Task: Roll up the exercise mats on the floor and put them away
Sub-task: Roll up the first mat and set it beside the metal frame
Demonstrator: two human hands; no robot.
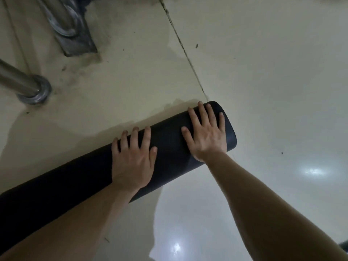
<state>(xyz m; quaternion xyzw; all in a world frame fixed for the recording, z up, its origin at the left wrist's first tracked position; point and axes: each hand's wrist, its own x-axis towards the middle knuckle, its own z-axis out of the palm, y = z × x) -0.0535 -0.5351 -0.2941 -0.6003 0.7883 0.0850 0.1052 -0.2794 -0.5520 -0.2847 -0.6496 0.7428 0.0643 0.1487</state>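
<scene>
A black exercise mat [169, 146], rolled into a thick cylinder, lies diagonally on the pale tiled floor from the lower left to the centre right. My left hand [131, 157] presses flat on the middle of the roll, fingers spread over its top. Near the roll's right end, my right hand [205, 132] lies flat on it too, with fingers apart. Neither hand wraps around the roll. The left end of the roll runs out of view behind my left forearm.
A steel post with a round base flange [34, 93] stands on the floor at the left. More metal railing on a grey base plate [75, 37] is at the top left. A dark tile joint [184, 51] runs diagonally above the mat. Shiny floor spreads to the right.
</scene>
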